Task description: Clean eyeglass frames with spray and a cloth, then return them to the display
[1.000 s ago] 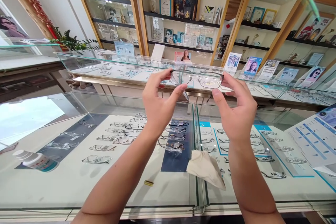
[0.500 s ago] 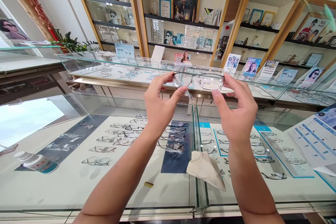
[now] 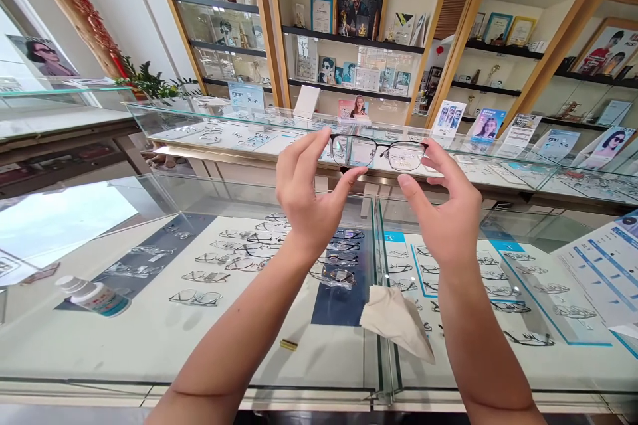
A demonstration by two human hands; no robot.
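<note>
A pair of eyeglasses [image 3: 381, 153] with a dark top rim is held up at arm's length, lenses upright and level. My left hand [image 3: 314, 189] grips its left end between fingers and thumb. The right end is pinched by my right hand [image 3: 446, 202], the thumb spread lower beneath the lens. Gold lettering shows on the right lens. Below, on the glass counter [image 3: 343, 362], a crumpled beige cloth [image 3: 396, 320] lies across the joint between two cases. A small gold-coloured piece [image 3: 288, 344] rests left of the cloth.
A white spray bottle [image 3: 94, 295] stands at the left on the counter. Rows of eyeglasses [image 3: 195, 297] sit inside the cases. A printed card [image 3: 603, 272] leans at the right. Behind are a second glass counter [image 3: 249, 154] and wooden shelves [image 3: 356, 38].
The eyeglasses have tilted so the lenses face me more squarely, and the temple tips that hung below have moved out of sight. The view has shifted slightly left.
</note>
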